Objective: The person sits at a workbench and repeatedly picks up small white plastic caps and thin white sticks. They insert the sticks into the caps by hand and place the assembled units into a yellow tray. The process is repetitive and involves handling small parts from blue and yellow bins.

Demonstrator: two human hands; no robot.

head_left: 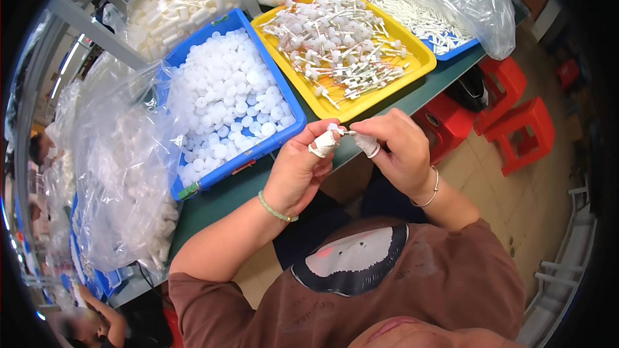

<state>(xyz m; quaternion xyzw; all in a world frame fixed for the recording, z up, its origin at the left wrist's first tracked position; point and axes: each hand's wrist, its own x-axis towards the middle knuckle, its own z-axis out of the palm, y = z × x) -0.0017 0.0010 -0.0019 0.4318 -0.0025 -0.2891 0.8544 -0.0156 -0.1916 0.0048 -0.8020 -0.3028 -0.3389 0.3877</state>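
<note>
I watch both hands pinched narrow: the left hand (300,171) and the right hand (403,154) grip a small white plastic piece (335,128) with a thin stem, at six o'clock from the yellow rectangular plastic tray (388,95). The blue rectangular plastic tray (219,174) of white discs (235,90) sits between their nine and ten o'clock.

- Left hand (300,171) and right hand (401,148) pinch a small white part (336,128) between white-wrapped fingers (367,146), over the counter's (209,214) near edge.
- Blue tray (258,150) of white discs (232,84), left of a yellow tray (394,93) heaped with wired white pieces (329,32).
- White sticks (419,16) in another blue tray (459,50), toward the counter's right end.
</note>
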